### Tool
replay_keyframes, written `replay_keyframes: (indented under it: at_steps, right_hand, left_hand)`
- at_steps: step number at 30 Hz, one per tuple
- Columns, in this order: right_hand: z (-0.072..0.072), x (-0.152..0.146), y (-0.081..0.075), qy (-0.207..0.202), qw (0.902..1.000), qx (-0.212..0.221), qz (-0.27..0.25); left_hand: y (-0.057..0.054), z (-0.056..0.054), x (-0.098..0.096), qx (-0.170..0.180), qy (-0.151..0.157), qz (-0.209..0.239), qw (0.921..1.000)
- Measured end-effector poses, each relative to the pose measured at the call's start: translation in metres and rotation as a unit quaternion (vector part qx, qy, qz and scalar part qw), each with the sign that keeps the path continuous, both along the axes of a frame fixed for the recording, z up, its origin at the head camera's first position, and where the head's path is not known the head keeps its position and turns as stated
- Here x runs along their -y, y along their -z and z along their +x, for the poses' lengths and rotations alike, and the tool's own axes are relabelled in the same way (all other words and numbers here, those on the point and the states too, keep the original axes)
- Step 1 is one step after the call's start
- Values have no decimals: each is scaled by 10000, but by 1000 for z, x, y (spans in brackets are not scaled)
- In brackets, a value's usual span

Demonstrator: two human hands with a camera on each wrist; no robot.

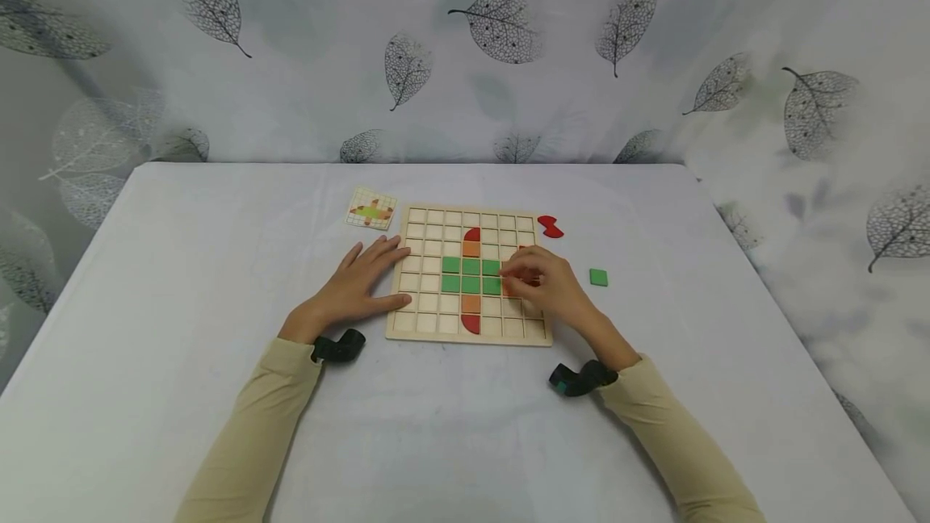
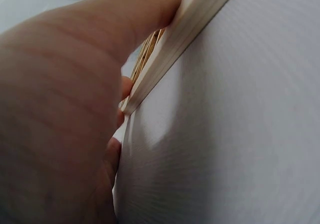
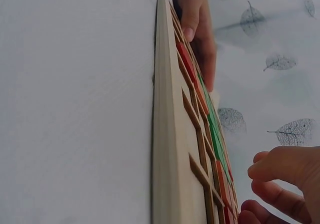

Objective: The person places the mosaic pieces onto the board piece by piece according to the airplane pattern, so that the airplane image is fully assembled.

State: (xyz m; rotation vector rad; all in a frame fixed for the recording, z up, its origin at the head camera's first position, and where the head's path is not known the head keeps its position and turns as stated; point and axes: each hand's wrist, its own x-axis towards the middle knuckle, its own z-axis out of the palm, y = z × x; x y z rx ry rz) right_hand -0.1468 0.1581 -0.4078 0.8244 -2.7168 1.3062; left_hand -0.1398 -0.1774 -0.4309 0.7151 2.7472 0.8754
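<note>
A wooden grid board point(image 1: 429, 328) lies flat in front of me, with green square tiles point(image 1: 471, 266) in a block near its middle. Orange tiles point(image 1: 471, 248) and red curved pieces point(image 1: 471, 324) continue the pattern above and below. My left hand point(image 1: 356, 281) rests at the board's left edge, fingers spread and thumb on the frame. Over the board's right half is my right hand point(image 1: 541, 281), fingers bent beside the green block. No piece shows between its fingers point(image 3: 280, 164) in the right wrist view. It partly hides orange and red pieces underneath.
A pattern card point(image 1: 371, 209) lies beyond the board's upper left corner. Red curved pieces point(image 1: 550, 227) lie off its upper right corner, and a loose green tile point(image 1: 598, 277) sits farther right. A white cloth point(image 1: 436, 426) covers the table; a leaf-print curtain point(image 1: 305, 63) hangs behind.
</note>
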Motion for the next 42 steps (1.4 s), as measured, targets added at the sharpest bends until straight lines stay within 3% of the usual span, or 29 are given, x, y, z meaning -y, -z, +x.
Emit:
replay_keyframes:
  at_steps: [16, 21, 31, 42]
  right_hand:
    - [4, -36, 2, 324, 9993, -174, -45]
    - [7, -47, 2, 475, 9988, -128, 64]
    - [9, -70, 5, 739, 9958, -491, 216]
    - [11, -90, 5, 1230, 9897, -374, 626]
  left_hand:
    - [-3, 1, -1, 66, 33, 44, 10000]
    - [-3, 1, -1, 66, 34, 59, 10000]
    - [-4, 1, -1, 59, 14, 28, 10000]
    - [-3, 1, 0, 58, 13, 68, 10000]
